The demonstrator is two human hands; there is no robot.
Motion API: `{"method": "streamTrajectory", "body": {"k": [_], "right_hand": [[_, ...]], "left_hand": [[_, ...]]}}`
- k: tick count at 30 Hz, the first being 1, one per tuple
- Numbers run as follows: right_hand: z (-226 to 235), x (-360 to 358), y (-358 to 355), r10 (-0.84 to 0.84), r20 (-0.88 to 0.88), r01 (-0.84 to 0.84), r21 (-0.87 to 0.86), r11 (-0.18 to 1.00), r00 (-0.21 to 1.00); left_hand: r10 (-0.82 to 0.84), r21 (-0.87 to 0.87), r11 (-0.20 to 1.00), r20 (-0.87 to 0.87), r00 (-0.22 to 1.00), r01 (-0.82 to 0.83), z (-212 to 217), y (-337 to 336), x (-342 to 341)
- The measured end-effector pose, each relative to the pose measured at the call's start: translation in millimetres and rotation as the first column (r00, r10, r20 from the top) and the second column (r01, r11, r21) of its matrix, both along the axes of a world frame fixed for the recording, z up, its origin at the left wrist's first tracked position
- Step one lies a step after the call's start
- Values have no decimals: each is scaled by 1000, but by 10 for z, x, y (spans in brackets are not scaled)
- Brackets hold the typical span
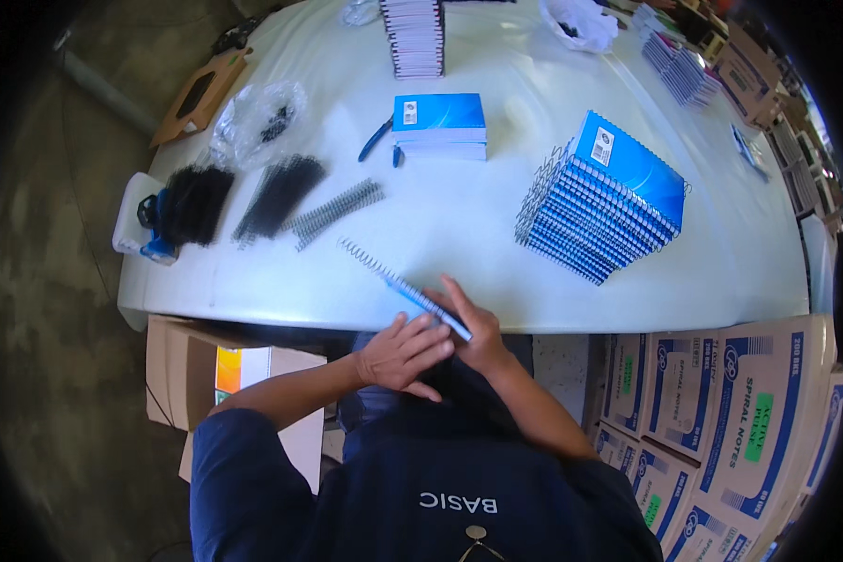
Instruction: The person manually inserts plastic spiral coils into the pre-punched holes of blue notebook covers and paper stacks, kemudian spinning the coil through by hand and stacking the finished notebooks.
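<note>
Glossy blue paper covers top the spiral notebooks [601,199] on a smooth white table [478,234]; wire coils [335,213] look metallic, boxes [721,403] matt cardboard.

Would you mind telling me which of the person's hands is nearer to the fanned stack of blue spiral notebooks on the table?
Right. The right hand sits below and left of the fanned stack of blue spiral notebooks, apart from it; the left hand lies farther left, beside the right.

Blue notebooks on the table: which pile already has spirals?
The fanned pile of blue notebooks on the right; wire coils show along their edges. The small centre stack shows none.
</note>
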State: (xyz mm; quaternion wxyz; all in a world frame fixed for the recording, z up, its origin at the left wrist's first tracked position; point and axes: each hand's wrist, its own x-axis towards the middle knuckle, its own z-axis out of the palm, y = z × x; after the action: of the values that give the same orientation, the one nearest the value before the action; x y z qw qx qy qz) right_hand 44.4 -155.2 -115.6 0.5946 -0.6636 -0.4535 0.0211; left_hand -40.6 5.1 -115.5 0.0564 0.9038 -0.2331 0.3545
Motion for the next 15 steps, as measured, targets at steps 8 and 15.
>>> {"method": "streamTrajectory", "body": {"k": [8, 15], "right_hand": [[-37, -21, -8, 126, -131, -125, 15, 992, 983], [-65, 43, 45, 75, -155, -84, -50, 995, 985]], "left_hand": [[-276, -274, 945, -376, 885, 178, -158, -179, -189], [21, -131, 990, -192, 981, -47, 143, -206, 145]]}}
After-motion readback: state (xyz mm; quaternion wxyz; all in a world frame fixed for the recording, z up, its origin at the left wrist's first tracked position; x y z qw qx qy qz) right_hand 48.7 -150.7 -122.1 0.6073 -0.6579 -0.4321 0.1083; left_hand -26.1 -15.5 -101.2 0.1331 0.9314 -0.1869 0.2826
